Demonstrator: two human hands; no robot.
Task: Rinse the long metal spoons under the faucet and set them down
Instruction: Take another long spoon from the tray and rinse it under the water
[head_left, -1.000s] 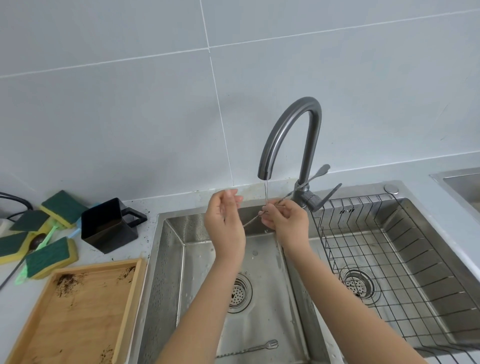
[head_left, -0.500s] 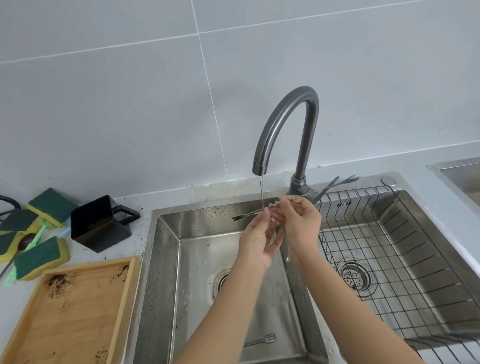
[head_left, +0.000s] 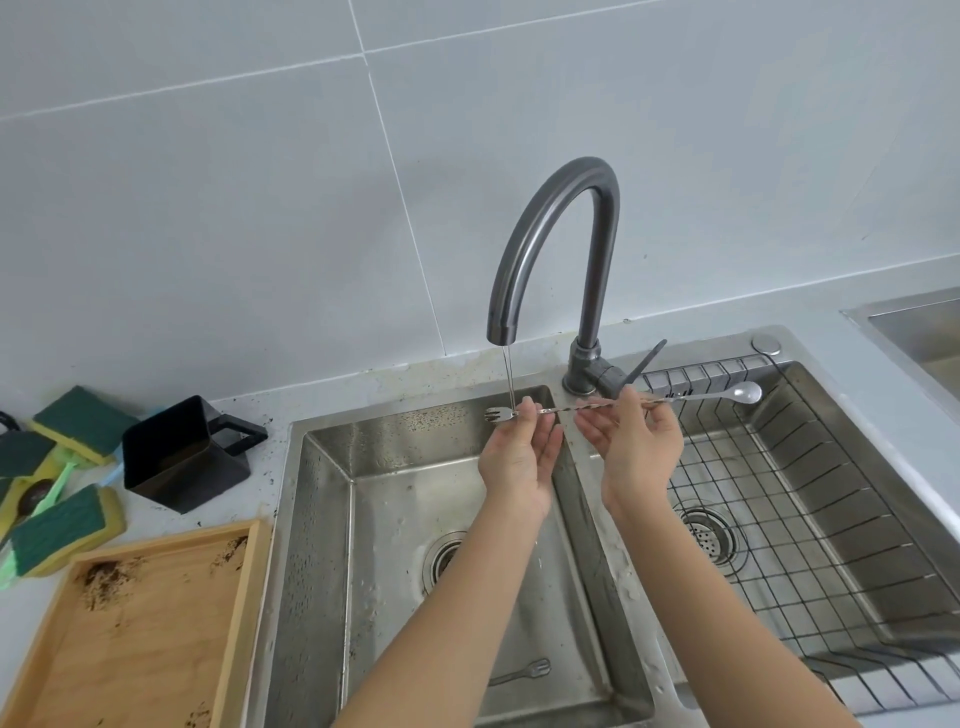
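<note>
I hold a long metal spoon (head_left: 696, 397) level across the sink divider. Its forked end sits under the thin water stream from the grey faucet (head_left: 550, 228), and its bowl points right over the wire rack. My right hand (head_left: 636, 444) pinches the twisted shaft near the middle. My left hand (head_left: 522, 457) is palm up with its fingertips touching the shaft beside the fork end. A second long spoon (head_left: 524, 671), fork end showing, lies on the floor of the left sink basin (head_left: 322, 519), partly hidden by my left forearm.
A wire rack (head_left: 810, 519) fills the right basin. On the left counter are a wooden tray (head_left: 140, 634) with dark crumbs, a black square cup (head_left: 182, 457) and several green and yellow sponges (head_left: 57, 525). Another sink edge (head_left: 914, 327) shows at the far right.
The spoon has swung to level and shifted right, its bowl now over the rack. My left hand has opened under the fork end. The view has tilted slightly.
</note>
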